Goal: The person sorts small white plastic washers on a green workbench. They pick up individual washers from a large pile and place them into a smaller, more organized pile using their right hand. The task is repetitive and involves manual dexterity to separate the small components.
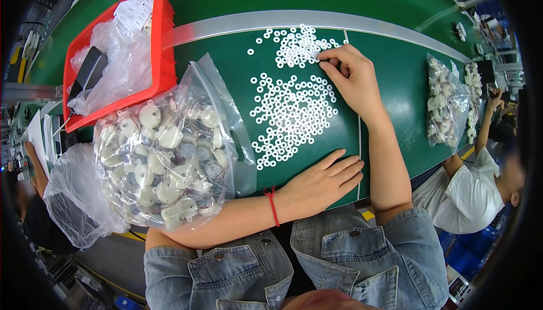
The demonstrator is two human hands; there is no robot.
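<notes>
The right hand pinches its grip together on small white plastic rings scattered over the green surface. Just below the rings, the left hand lies flat, grip apart, holding nothing.

- Factory assembly line, by the look of it.
- Long green conveyor belt with a grey metal rail across it.
- Many small white plastic rings spread on the belt.
- Clear plastic bags of small round white motor-like parts, another bag further along.
- Red plastic bin at the side.
- Another seated worker in a white shirt alongside the belt.
</notes>
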